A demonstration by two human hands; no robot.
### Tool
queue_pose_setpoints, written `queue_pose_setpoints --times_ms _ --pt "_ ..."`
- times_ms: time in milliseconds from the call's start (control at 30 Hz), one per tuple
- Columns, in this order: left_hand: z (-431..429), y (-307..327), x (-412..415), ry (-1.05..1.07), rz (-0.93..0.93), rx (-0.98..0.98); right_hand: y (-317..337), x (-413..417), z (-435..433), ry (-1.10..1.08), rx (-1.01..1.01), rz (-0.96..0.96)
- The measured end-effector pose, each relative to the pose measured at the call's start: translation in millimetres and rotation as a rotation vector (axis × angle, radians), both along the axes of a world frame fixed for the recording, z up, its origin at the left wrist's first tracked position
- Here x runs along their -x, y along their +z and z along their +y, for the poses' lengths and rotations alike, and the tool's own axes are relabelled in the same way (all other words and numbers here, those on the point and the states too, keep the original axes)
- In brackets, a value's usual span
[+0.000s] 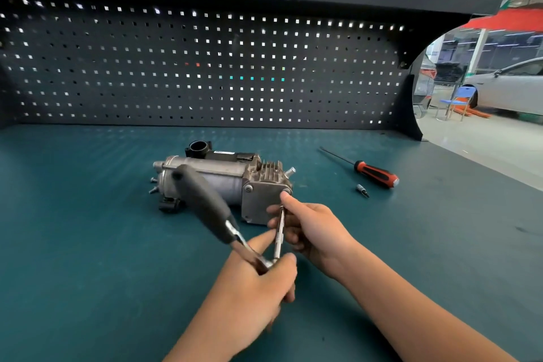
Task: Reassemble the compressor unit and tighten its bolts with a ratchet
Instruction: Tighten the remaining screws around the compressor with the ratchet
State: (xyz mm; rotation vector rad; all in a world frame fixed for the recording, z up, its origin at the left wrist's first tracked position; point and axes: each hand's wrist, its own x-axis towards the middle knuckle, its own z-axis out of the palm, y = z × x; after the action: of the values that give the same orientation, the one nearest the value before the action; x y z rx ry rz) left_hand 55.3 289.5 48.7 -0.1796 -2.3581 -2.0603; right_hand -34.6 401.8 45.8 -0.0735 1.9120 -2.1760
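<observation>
Teal bench (pixel 88 244), backed by a black pegboard (pixel 205 67); open workshop floor is seen beyond at right.

Item 1. Compressor (pixel 217 179): laid on its side at mid-bench, long axis running left to right, motor end to the left and finned head to the right. Its square plate (pixel 260 203), at the right end, is turned toward the wearer, judged so that the corner bolts can be reached head-on.

Item 2. Ratchet (pixel 202 197): head held low in front of the plate, black handle slanted up and away to the left, across the compressor body. An extension (pixel 279 232) is fitted at the head and pointed up toward the plate's lower right corner (whether its tip is seated on a bolt cannot be told; fingers crowd it).

Item 3. Left hand (pixel 264 288): closed round the ratchet head, judged to keep the drive square. Right hand (pixel 314 226): fingers wrapped about the extension near its tip, thumb raised against the plate corner, judged to guide the tip.

Item 4. Screwdriver (pixel 377 175) and loose bit (pixel 362 190): laid near each other, well to the right of the compressor, out of both hands.
</observation>
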Motion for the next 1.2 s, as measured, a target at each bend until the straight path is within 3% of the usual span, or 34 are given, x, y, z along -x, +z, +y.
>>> queue_pose_setpoints --times_ms 133,200,267,333,400,467,500,667,733,767,833,1033,1200 --pt "-4.7 12.8 1.6 0.085 0.192 0.588 -0.6 -0.7 -4.0 -0.050 -0.103 0.082" --pt "0.8 11.5 5.2 0.160 0.301 1.013 0.2 0.2 -5.6 -0.063 -0.145 0.110" --pt "7.7 8.3 10.4 0.029 0.347 1.382 1.0 1.0 -5.7 -0.039 -0.231 0.129" --pt "7.7 9.4 9.9 -0.105 0.328 1.558 2.2 1.1 -6.3 -0.020 -0.255 0.137" --pt "-0.5 9.4 11.3 -0.068 0.348 1.568 2.5 1.8 -8.2 -0.016 -0.258 0.148" --pt "-6.9 6.7 10.0 0.037 0.323 1.302 1.2 2.5 -10.1 -0.039 -0.233 0.141" --pt "-8.5 6.5 7.7 0.046 0.257 1.013 -0.5 3.7 -10.1 -0.055 -0.210 0.132" --pt "-2.4 10.8 1.4 -0.107 -0.362 -0.746 1.3 3.2 -10.7 -0.040 -0.045 0.033" --pt "-0.7 12.6 -0.1 -0.094 -0.428 -1.057 2.9 2.6 -12.4 -0.021 -0.029 0.011" --pt "0.2 11.6 0.1 -0.077 -0.404 -1.061 2.9 2.7 -12.2 -0.015 -0.033 0.010" --pt "3.0 8.9 1.5 0.004 -0.319 -0.863 2.5 2.0 -9.5 -0.001 -0.043 0.024" --pt "-2.2 10.9 8.5 -0.047 0.059 0.193 -0.7 1.5 -1.3 0.058 -0.099 0.061" --pt "-4.6 24.3 9.7 0.001 0.270 1.031 -0.6 4.1 -2.1 -0.041 -0.124 0.086"
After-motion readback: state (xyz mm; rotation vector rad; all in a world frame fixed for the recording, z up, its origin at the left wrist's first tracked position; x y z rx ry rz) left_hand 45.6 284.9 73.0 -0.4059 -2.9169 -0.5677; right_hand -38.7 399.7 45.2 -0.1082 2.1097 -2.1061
